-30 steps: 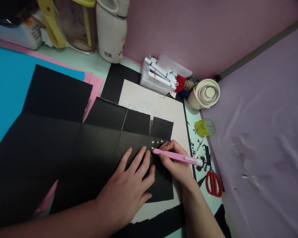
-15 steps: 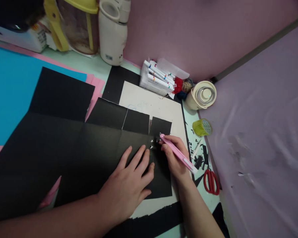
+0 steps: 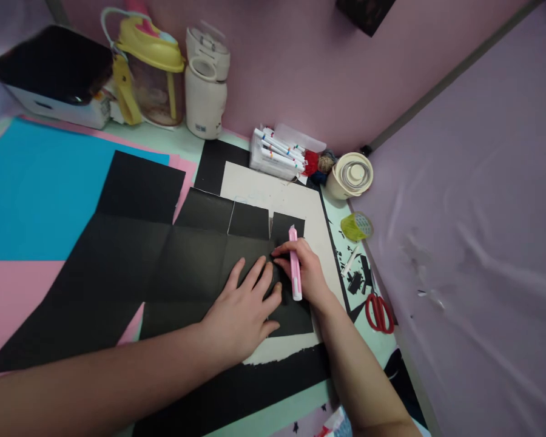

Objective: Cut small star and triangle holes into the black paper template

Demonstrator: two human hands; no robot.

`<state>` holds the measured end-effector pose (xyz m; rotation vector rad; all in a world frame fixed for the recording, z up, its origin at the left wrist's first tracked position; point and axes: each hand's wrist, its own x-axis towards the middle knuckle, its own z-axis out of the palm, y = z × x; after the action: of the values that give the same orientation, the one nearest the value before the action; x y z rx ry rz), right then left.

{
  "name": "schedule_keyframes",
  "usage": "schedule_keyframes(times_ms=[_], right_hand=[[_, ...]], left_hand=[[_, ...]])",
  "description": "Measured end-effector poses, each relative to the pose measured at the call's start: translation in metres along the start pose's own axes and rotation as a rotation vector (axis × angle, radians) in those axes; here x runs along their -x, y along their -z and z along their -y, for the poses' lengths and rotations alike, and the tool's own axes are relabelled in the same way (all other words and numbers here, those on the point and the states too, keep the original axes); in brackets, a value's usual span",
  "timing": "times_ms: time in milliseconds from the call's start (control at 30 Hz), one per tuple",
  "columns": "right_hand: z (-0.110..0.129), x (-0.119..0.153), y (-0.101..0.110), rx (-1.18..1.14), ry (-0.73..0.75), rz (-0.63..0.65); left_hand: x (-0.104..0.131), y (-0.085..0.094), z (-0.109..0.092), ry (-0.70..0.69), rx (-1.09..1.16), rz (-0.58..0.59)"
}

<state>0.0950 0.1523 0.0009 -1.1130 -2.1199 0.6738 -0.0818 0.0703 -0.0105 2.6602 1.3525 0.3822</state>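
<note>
Apparently I'm at the cutting step, my left hand (image 3: 242, 315) spread on black paper (image 3: 193, 261), my right hand (image 3: 308, 270) gripping a pink knife (image 3: 294, 261) whose blade (image 3: 293, 227) would next need lowering.

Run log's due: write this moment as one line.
left hand: spread on black sheet | right hand: holding pink craft knife over sheet | scissors: red-handled, right of sheet

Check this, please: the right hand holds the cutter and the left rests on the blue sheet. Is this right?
Not quite: the left hand rests on the black sheet, not the blue sheet, as the head view shows. The right hand does hold the cutter.
</note>
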Motion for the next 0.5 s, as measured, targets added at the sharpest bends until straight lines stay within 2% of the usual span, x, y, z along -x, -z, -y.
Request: schedule_keyframes(times_ms=[200,267,333,500], right_hand=[[-0.001,0.001,0.0,0.074,0.02,-0.024],[-0.003,0.002,0.002,0.047,-0.008,-0.083],[-0.005,0.002,0.007,0.014,-0.034,-0.22],[-0.019,0.002,0.035,0.079,-0.085,-0.763]], left_hand=[[-0.001,0.0,0.001,0.0,-0.008,0.037],[-0.001,0.001,0.001,-0.001,-0.011,0.046],[-0.001,0.002,0.001,-0.002,-0.013,0.058],[-0.001,0.003,0.001,-0.008,-0.014,0.081]])
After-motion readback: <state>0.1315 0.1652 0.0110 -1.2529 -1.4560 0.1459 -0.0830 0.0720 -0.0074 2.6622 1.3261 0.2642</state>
